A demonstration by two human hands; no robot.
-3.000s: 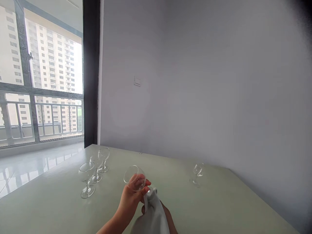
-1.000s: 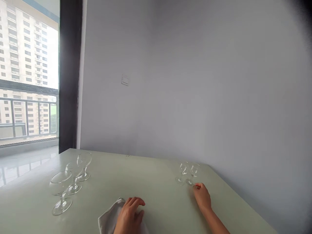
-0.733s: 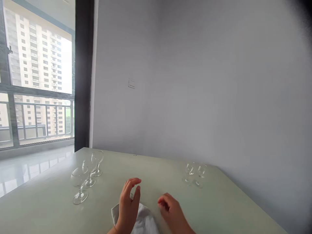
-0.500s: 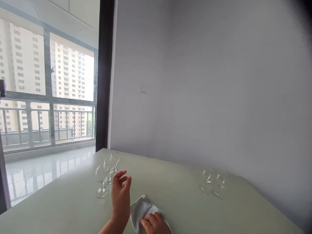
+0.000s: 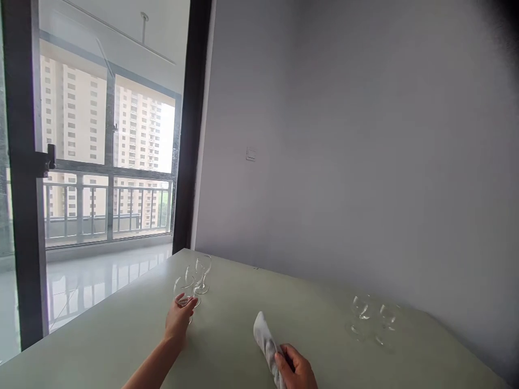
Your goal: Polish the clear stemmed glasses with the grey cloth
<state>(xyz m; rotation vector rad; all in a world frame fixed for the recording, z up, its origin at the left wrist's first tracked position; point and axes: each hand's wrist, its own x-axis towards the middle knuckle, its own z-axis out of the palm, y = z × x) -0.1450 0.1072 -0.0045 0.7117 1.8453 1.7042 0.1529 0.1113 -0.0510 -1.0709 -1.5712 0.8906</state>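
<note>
My left hand (image 5: 178,319) is at the nearest of the stemmed wine glasses (image 5: 184,287) on the left of the table. Its fingers are curled round the lower bowl and stem, hiding most of the foot. Two more clear glasses (image 5: 203,273) stand close behind it, upright and partly overlapping. At the bottom middle my right hand (image 5: 295,367) is closed on a light grey cloth (image 5: 264,337), pinched between thumb and fingers. The folded cloth points up and away from that hand.
Two further stemmed glasses (image 5: 360,307) are on the right of the pale green table (image 5: 227,351). A grey wall (image 5: 344,162) with a switch (image 5: 251,154) rises behind the table. A dark-framed glass door (image 5: 26,178) is at the left.
My left hand has moved left and down onto the nearest glass. My right hand has lifted the cloth, which lay spread under it and is now gathered into a narrow fold. The view has turned left.
</note>
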